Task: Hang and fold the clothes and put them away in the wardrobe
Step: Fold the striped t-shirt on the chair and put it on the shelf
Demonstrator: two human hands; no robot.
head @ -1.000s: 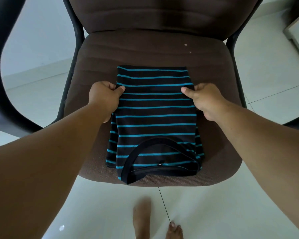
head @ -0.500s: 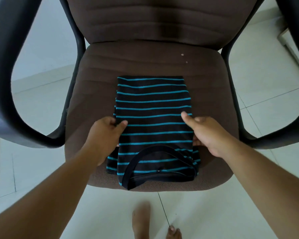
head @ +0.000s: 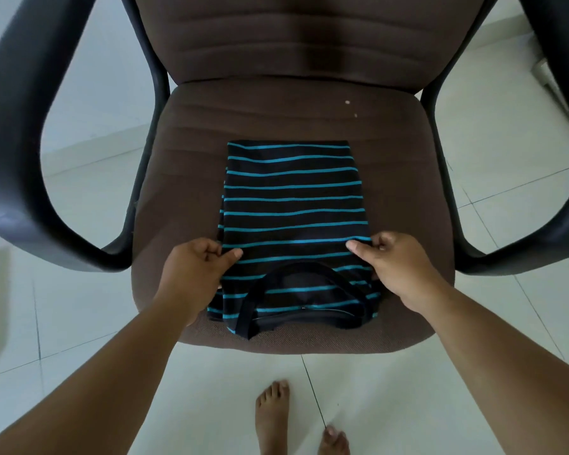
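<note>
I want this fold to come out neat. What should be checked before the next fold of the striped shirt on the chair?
1. Left hand pinches the shirt edge: ok.
2. Right hand pinches the opposite edge: ok.
3. Both grips level across the same stripe: ok.
4. Shirt lies flat on the seat, no big wrinkles: ok.
5. Collar fully on the seat: not ok, its corner reaches the front edge.
6. Layers underneath aligned: cannot tell.

Folded black blue-striped shirt (head: 293, 221), flat
</note>
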